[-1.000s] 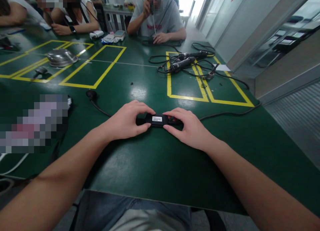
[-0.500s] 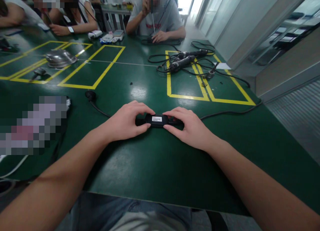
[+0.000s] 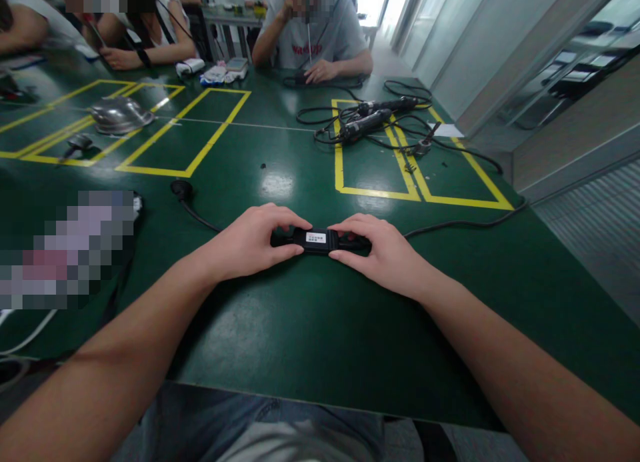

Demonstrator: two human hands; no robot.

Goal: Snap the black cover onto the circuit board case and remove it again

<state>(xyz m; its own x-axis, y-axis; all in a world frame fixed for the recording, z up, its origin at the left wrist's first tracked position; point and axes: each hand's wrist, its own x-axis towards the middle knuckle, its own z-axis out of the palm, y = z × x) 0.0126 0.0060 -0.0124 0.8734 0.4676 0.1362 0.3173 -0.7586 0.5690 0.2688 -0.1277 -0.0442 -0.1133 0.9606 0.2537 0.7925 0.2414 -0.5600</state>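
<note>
A small black box with a white label (image 3: 315, 239) lies on the green table (image 3: 310, 329) in front of me, with a black cable (image 3: 460, 223) running off to the right. My left hand (image 3: 253, 242) grips its left end between thumb and curled fingers. My right hand (image 3: 383, 252) pinches its right end the same way. Both wrists rest on the table.
A black plug on a cable (image 3: 183, 190) lies to the left. Black tools with tangled cables (image 3: 370, 122) sit in a yellow-taped square ahead. A metal dome-shaped object (image 3: 120, 114) is at far left. Other people sit at the far end of the table.
Both hands stay on the black box. My right hand's fingers have curled slightly tighter over its end.
</note>
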